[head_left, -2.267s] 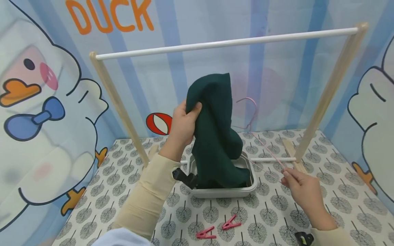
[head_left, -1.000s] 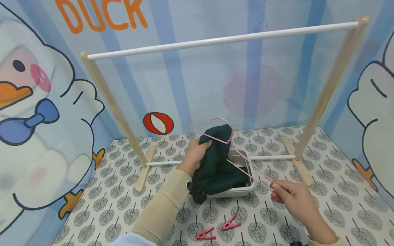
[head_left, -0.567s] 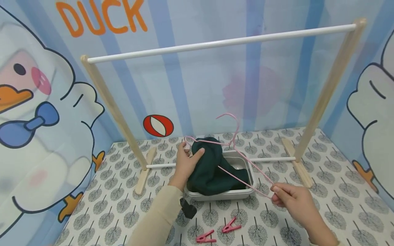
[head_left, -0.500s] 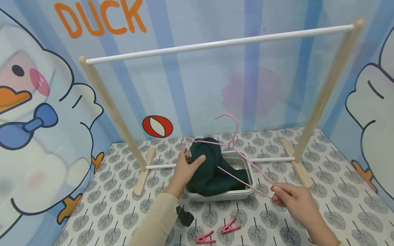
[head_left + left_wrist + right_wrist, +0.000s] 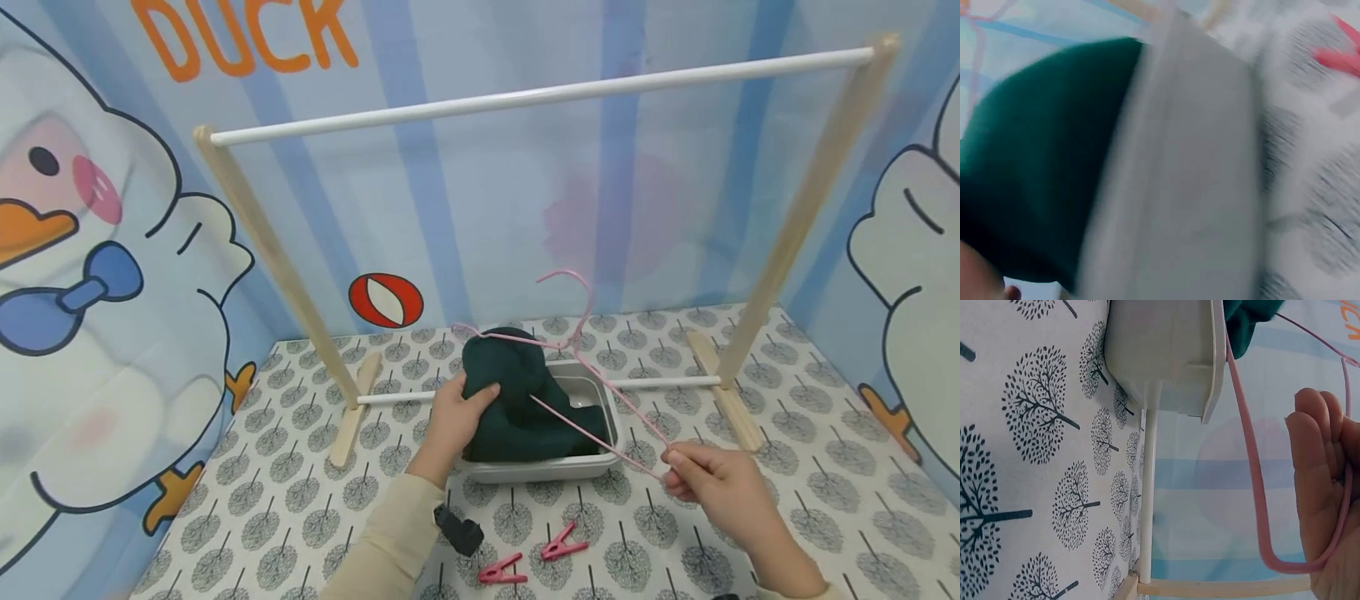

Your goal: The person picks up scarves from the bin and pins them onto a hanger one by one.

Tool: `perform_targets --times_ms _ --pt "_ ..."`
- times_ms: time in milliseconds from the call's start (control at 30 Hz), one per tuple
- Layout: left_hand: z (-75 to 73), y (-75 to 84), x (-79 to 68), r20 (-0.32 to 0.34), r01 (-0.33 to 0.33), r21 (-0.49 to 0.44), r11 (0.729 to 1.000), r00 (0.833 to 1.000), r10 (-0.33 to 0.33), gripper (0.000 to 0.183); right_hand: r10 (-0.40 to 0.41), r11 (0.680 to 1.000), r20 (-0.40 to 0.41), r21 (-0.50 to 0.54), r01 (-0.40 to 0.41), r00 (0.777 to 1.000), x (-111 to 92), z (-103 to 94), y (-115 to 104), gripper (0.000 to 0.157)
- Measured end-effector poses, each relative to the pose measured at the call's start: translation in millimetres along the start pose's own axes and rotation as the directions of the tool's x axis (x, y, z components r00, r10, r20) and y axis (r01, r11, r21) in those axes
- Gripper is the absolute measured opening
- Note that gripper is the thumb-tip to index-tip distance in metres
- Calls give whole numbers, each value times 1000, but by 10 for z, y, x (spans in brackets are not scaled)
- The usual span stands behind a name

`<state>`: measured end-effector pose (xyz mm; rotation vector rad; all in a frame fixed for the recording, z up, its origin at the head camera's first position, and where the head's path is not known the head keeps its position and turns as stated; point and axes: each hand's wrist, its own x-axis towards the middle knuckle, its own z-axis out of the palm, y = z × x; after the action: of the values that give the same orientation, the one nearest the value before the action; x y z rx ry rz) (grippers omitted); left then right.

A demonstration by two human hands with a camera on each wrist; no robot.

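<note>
A dark green cloth [image 5: 506,425] lies bunched in and over a white tray [image 5: 536,473], its top raised above the rim. My left hand [image 5: 453,425] pinches the cloth's left side, thumb in front and the other fingers hidden behind. At the right, my right hand [image 5: 720,483] grips the corner of a pink wire hanger [image 5: 624,396]. The hanger's upper arm crosses the top of the cloth, and its hook points up and left. Its lower bar passes into the cloth, where the left part is hidden. In the right wrist view the hanger's corner [image 5: 1279,565] lies against the curled fingers.
A rack with a white top rail [image 5: 540,96] and wooden posts [image 5: 813,200] stands behind the tray. Two pink clothespins [image 5: 504,570] lie on the tree-patterned tablecloth [image 5: 300,500] in front. A printed duck backdrop [image 5: 82,333] encloses the table.
My left hand has lowered the cloth from high above the tray. The hanger has moved left and its lower bar has gone into the cloth. Lately my left fingers have slipped behind the cloth.
</note>
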<state>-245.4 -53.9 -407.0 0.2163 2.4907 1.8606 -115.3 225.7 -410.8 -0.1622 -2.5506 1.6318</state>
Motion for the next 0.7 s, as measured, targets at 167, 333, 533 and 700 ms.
perform_targets --times_ms 167,333,533,700 --pt "-88 220 58 50 0 -567 824 998 35 28 49 999 40 -21 -48 998 19 27 -8 26" --pt "-146 281 147 120 96 -734 673 993 -11 25 46 999 57 13 -46 997 7 4 1 26" --pt "-193 124 343 61 275 -506 818 957 -284 56 48 998 54 23 -50 997 -7 -23 10 27" --pt "-250 -92 403 -136 251 -100 963 955 -263 57 108 991 40 70 -111 993 -14 -39 40 31"
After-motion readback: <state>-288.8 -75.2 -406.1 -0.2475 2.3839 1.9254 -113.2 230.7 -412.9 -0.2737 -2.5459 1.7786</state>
